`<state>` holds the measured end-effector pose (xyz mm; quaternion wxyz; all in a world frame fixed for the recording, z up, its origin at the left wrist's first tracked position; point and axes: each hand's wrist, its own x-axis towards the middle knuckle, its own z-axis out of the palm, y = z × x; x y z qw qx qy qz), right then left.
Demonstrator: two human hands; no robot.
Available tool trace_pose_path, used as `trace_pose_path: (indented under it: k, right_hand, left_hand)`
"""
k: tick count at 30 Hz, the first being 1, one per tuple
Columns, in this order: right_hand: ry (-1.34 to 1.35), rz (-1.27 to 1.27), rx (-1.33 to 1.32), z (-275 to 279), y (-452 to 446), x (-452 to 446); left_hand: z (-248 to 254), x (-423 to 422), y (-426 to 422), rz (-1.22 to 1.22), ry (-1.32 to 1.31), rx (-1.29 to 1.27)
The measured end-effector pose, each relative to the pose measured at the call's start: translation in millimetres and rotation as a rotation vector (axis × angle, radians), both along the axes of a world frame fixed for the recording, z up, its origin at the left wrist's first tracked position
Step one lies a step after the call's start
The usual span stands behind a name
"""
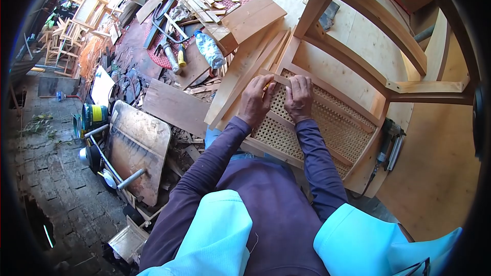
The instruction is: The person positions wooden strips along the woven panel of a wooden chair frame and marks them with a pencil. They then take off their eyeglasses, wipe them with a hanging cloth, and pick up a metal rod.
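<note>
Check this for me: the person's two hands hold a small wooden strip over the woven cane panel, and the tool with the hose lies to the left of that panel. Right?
Not quite: the tool lies to the right of the woven cane panel, as the head view shows. The left hand and right hand do hold a small wooden strip over it.

The middle is bright and clear, the edges bend and go black (like peeking through a round hole), and the far top left corner looks washed out with light.
</note>
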<state>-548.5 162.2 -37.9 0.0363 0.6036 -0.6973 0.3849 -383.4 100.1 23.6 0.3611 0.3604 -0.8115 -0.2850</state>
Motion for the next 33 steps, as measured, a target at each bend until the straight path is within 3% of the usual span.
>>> trace_pose_path:
  k: [30, 32, 33]
  right_hand:
    - [-0.008, 0.008, -0.023, -1.3, -0.4, -1.7]
    - [-0.012, 0.008, -0.014, -1.2, -2.2, -2.6]
    - [-0.015, 0.007, 0.004, -2.0, -0.8, -1.7]
  left_hand:
    - [-10.9, -14.2, -2.5, -0.016, -0.100, -0.047]
    - [0.3, -5.8, 10.7, -0.089, -0.075, 0.327]
    - [-7.2, 0.0, 17.1, -0.061, -0.060, 0.350]
